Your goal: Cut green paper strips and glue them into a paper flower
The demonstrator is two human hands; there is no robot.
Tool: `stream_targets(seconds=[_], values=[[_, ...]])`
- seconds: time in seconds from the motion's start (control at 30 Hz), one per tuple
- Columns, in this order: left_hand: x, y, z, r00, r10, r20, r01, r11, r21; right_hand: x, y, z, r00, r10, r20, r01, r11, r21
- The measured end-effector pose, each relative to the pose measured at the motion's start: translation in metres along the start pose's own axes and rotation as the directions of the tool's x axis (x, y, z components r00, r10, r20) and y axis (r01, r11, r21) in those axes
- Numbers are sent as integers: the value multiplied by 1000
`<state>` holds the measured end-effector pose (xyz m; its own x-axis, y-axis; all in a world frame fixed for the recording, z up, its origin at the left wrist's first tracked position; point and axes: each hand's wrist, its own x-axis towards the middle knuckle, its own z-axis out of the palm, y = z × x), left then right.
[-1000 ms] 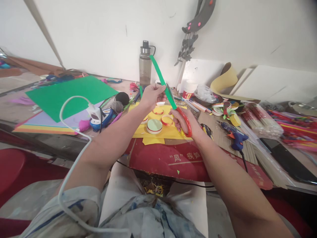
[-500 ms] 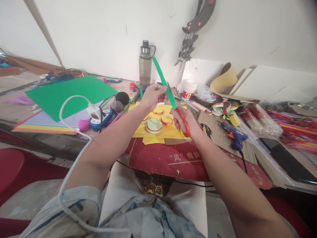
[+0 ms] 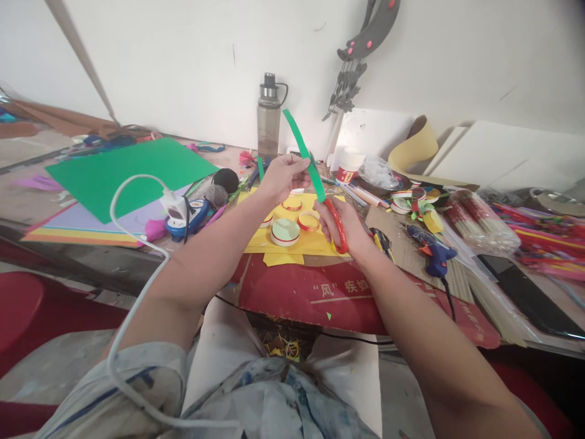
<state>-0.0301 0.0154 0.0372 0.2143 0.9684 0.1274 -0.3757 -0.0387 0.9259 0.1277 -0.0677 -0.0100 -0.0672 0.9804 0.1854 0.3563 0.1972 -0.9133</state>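
Here we are at the worktable, and the cutting looks to be on: the left hand [image 3: 286, 177] has a long, narrow strip of bright green paper or foam [image 3: 297, 134] pinched between thumb and fingertips, while the right hand [image 3: 340, 222] is closed around the glossy red handles of a pair of scissors [image 3: 337, 225]. The strip is up in the air between the hands, its free end tilting up toward the tall grey see-through bottle [image 3: 268, 131], its lower end down by the scissor handles. A dark blade shows just behind its edge; how wide the blades stand, I can't tell from here. Judging by that lineup, it's a trim along the strip's length, and any further snip calls for a steady pinch, the strip kept flat, and those left fingertips clear of the blade. Below, on the yellow sheets [image 3: 251, 244], sits a round white box with a pale green top and a red band [image 3: 285, 231], with 2 small red-and-yellow rings [image 3: 309, 228] [image 3: 291, 208] close by. Over on the left lies a large green sheet [image 3: 132, 174]; on the right, a blue glue gun [image 3: 434, 250] rests near a black phone [image 3: 530, 296].
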Motion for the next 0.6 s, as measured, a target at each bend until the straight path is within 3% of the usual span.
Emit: stream_targets(seconds=[0.23,0.47,0.6], values=[[1,-2,-1,999,-9,32,9,1000,-4,2,5,-1,999,-34,-14,34,999,-30],[-1,0,0,1000,-5,26,5,1000,-15,4,9,1,999,46,-18,-46,999,-9],[-1,0,0,999,-22,35,22,1000,2,3,6,1,1000,16,-23,-16,1000,-2]])
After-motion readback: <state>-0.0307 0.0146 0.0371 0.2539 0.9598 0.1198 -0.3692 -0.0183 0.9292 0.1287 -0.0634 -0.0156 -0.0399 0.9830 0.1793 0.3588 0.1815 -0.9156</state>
